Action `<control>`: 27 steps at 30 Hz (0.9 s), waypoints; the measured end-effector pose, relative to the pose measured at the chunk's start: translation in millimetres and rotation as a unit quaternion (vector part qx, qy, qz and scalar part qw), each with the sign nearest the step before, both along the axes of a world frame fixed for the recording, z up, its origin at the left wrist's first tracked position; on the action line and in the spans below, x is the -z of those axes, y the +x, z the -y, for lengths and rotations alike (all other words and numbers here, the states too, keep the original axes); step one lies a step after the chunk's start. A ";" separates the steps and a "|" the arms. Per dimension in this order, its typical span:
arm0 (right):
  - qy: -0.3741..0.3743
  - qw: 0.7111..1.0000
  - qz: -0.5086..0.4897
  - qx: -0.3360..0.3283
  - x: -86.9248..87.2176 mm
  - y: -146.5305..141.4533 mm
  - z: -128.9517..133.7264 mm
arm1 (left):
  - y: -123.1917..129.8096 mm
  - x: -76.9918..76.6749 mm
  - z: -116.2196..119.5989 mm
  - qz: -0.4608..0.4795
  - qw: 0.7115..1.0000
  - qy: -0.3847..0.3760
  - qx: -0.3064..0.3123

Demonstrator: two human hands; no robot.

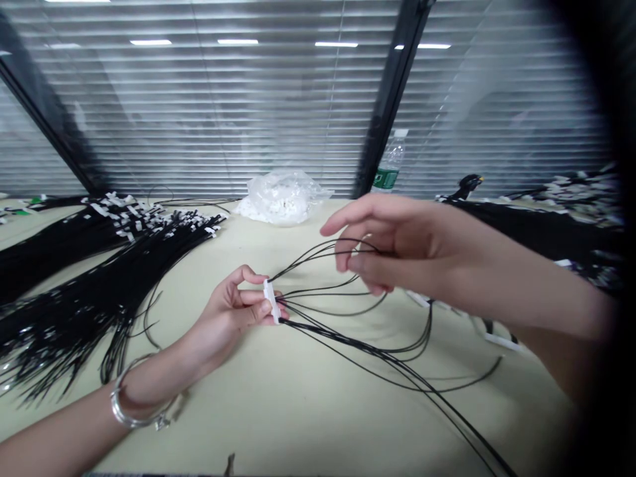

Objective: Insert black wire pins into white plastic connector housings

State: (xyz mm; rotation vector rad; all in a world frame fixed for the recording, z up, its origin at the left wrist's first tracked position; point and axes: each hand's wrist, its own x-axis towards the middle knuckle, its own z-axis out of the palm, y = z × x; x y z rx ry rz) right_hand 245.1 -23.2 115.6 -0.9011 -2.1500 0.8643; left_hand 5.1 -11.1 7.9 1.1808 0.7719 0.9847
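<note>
White connector housing (271, 299): held just left of the frame's centre, its long side stood nearly upright and slightly tilted.
Left hand (226, 321): placed left of centre, the housing pinched between thumb and fingers, with the gap narrowed to its width.
Black wires (342, 338): fanned rightward from the housing in three groups; the top ones are arched up to the other hand, the lowest are run toward the lower right.
Right hand (417, 238): seen right of centre, the fingers loosely curled and the index finger stretched to the left; the upper wires are met at the fingers (whether they are pinched there cannot be told).
Silver bangle (118, 405): worn on the left wrist, lower left.
Left wire bundles (119, 271): heaped at the left of the frame, tipped with white pieces.
Right wire bundle (536, 225): laid at the right, partly hidden by the forearm.
Clear plastic bag (283, 195): set at the table's far edge, upper centre, white pieces seen inside.
Water bottle (390, 162): stood upper right of centre, wrapped in a green label, backed by window blinds (223, 99).
</note>
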 end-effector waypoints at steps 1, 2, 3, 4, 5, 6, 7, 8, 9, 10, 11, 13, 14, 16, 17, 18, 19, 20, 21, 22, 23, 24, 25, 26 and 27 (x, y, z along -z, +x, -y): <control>0.016 1.000 -0.009 0.026 -2.1 3.2 -3.6 | -0.6 0.3 -0.3 0.003 1.000 0.006 0.006; 0.032 0.998 -0.020 0.052 -3.9 6.7 -8.0 | -1.1 0.5 -0.5 0.008 1.000 0.014 0.014; 0.047 0.995 -0.036 0.076 -5.0 10.2 -13.0 | -1.5 0.6 -0.8 0.015 0.999 0.022 0.025; 0.058 0.992 -0.053 0.095 -5.3 13.3 -18.4 | -1.7 0.5 -1.0 0.022 0.999 0.027 0.036; 0.066 0.990 -0.068 0.106 -4.8 15.8 -24.2 | -1.9 0.4 -1.2 0.028 0.998 0.030 0.048; 0.069 0.989 -0.077 0.110 -3.5 17.6 -30.1 | -1.9 0.2 -1.5 0.032 0.997 0.030 0.060; 0.072 0.988 -0.083 0.110 -1.4 18.7 -36.3 | -1.9 0.1 -1.7 0.035 0.997 0.027 0.070; 0.079 0.987 -0.084 0.109 1.5 19.3 -42.6 | -2.0 0.0 -2.0 0.038 0.996 0.024 0.078; 0.097 0.986 -0.073 0.112 5.0 19.6 -49.2 | -2.1 0.0 -2.4 0.040 0.995 0.021 0.083; 0.129 0.983 -0.049 0.121 9.0 19.9 -56.2 | -2.4 0.1 -2.8 0.042 0.995 0.018 0.085; 0.170 0.976 -0.015 0.133 13.4 20.6 -63.5 | -2.8 0.3 -3.4 0.041 0.996 0.015 0.082; 0.241 0.957 0.078 0.145 22.5 24.0 -78.3 | -3.9 0.7 -4.6 0.035 0.998 0.003 0.061; 0.255 0.949 0.125 0.137 26.4 26.5 -85.1 | -4.6 1.0 -5.2 0.028 0.999 -0.006 0.046; 0.239 0.947 0.186 0.105 30.8 31.7 -94.2 | -5.6 1.5 -6.4 0.013 0.999 -0.027 0.014; 0.228 0.949 0.198 0.094 30.7 33.3 -95.1 | -6.0 1.6 -6.9 0.006 0.999 -0.037 0.000; 0.230 0.948 0.197 0.094 29.1 33.5 -93.0 | -6.1 1.7 -7.3 -0.001 0.999 -0.043 -0.014; 0.246 0.946 0.184 0.104 26.1 32.1 -87.6 | -6.0 1.8 -7.5 -0.008 0.999 -0.046 -0.025; 0.274 0.941 0.161 0.118 22.2 29.0 -79.1 | -5.7 1.7 -7.6 -0.014 0.998 -0.047 -0.034; 0.310 0.931 0.137 0.133 18.0 24.2 -68.2 | -5.1 1.6 -7.6 -0.019 0.998 -0.047 -0.040; 0.347 0.921 0.112 0.140 14.4 18.2 -55.9 | -4.4 1.4 -7.5 -0.025 0.998 -0.046 -0.046; 0.370 0.915 0.096 0.126 12.1 11.3 -43.1 | -3.6 1.3 -7.2 -0.029 0.997 -0.044 -0.049; 0.375 0.916 0.099 0.104 11.7 4.1 -31.2 | -2.7 1.1 -6.9 -0.033 0.997 -0.039 -0.050; 0.374 0.917 0.115 0.079 13.5 -3.0 -20.9 | -1.9 1.0 -6.5 -0.036 0.998 -0.031 -0.048; 0.362 0.919 0.150 0.056 17.6 -9.4 -13.0 | -1.3 1.0 -6.1 -0.038 0.998 -0.020 -0.045; 0.351 0.916 0.189 0.034 23.8 -15.1 -7.8 | -0.8 1.0 -5.7 -0.039 0.998 -0.005 -0.042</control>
